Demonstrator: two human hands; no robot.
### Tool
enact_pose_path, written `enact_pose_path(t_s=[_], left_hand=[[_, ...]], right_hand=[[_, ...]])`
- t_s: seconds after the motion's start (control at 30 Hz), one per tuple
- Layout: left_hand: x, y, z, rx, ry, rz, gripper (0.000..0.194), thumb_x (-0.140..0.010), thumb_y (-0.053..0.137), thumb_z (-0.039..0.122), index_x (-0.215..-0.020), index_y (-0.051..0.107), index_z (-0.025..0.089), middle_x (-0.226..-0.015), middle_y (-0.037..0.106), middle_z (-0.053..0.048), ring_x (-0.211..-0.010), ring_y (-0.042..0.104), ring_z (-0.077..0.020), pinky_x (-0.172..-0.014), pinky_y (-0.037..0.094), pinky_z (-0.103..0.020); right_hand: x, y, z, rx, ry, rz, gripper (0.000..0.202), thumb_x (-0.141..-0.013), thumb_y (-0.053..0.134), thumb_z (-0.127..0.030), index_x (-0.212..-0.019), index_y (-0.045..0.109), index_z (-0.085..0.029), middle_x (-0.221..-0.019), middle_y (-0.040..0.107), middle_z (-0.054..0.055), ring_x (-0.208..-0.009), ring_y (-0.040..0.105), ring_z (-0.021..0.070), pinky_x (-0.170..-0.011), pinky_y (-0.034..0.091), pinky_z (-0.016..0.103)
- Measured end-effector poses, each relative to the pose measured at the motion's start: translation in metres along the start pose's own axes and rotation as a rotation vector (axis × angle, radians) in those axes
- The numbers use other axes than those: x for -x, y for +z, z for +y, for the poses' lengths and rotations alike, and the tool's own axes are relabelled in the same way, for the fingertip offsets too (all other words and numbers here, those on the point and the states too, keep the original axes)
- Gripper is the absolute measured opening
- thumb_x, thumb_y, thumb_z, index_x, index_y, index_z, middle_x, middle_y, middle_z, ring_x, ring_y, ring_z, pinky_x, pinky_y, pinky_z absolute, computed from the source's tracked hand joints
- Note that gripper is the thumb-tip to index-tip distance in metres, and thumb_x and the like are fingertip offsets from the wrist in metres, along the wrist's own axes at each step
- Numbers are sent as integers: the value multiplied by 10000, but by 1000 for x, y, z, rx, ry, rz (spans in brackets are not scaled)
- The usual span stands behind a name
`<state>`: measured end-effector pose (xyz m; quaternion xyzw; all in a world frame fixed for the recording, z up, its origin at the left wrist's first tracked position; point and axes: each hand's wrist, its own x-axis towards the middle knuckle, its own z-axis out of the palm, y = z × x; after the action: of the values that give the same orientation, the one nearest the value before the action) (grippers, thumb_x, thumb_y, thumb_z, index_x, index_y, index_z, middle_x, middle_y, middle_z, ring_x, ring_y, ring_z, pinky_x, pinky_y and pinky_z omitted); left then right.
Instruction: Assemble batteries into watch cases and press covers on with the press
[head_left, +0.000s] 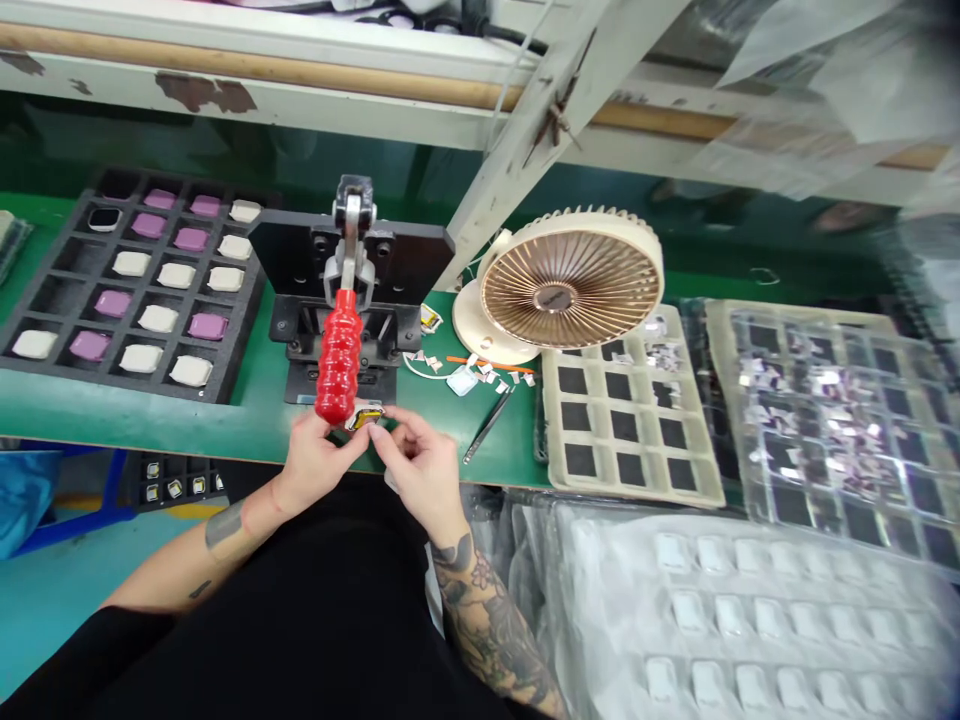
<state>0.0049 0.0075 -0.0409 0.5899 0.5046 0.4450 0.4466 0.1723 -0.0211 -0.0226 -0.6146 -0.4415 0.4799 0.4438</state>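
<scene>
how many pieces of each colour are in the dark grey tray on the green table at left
Purple rounded-square pieces: 7
White rounded-square pieces: 9
Black rounded-square piece with pale rim: 1
Total in the dark grey compartmented tray: 17

A green-topped workbench (259, 428) stands beneath a paint-chipped white frame (337, 112), over a turquoise floor (90, 575).

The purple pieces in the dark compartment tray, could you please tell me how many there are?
7 purple pieces in the dark compartment tray: counting columns from the left, four in the second, two in the third, one in the fourth.
</scene>
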Motion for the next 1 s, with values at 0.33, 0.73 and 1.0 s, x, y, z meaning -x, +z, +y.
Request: enact_pose_path(t_s=[0.33,0.73,1.0], left_hand=[[5,-3,-8,-224,169,7,192,-926,791,273,-1112,814,228,-967,816,-82,-865,761,-244,-824,632,-370],[12,-2,-19,-312,223,32,154,-942,783,290,-1078,803,220,-929,808,-92,-806,744,-242,-805,606,-368],[12,-4,-18,-275,202,21,128,-924,805,296,-1022,794,214,-893,801,-77,-760,741,-219,-770,613,-351]], right_hand=[[-3,8,-4,139,-19,10,369,-911,758,-442,-1154,810,-169,-590,582,-70,-519,478,93,-551,408,239],[0,14,-10,258,-104,17,330,-933,682,-346,-1177,788,-151,-605,577,-73,-532,510,94,-606,447,241],[-5,11,-10,174,-64,-42,291,-906,708,-345,-1116,813,-172,-597,568,-73,-525,469,85,-565,414,233]])
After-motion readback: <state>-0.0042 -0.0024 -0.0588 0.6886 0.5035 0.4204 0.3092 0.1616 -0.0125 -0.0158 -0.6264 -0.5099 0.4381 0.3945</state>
